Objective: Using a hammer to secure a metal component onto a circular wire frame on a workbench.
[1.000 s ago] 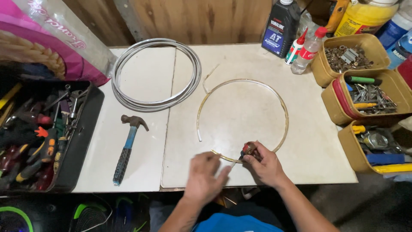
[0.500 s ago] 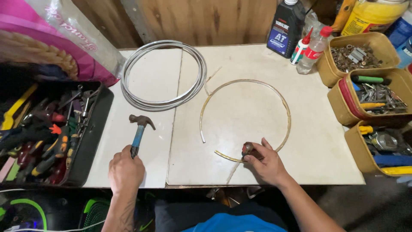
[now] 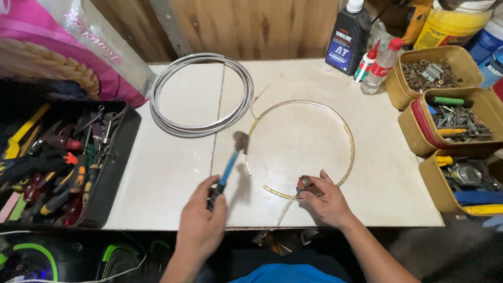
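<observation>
My left hand (image 3: 201, 220) grips the blue handle of a hammer (image 3: 229, 165), lifted off the white table (image 3: 167, 173) with its blurred head up near the open end of a thin yellowish hoop (image 3: 335, 118). That hoop lies flat in the middle of the table. My right hand (image 3: 327, 202) rests on the hoop's near edge, fingers closed on a small dark tool with a red grip (image 3: 304, 184) pressed against the strip.
A grey coil of cable (image 3: 173, 123) lies at the back left. An open black toolbox (image 3: 112, 167) of hand tools sits on the left. Tan bins (image 3: 406, 123) of hardware line the right edge. Bottles (image 3: 347, 36) stand at the back.
My left hand went from the hoop to the hammer lying on the left, took its handle, and has now raised it and swung it right toward the hoop. The right hand stayed put.
</observation>
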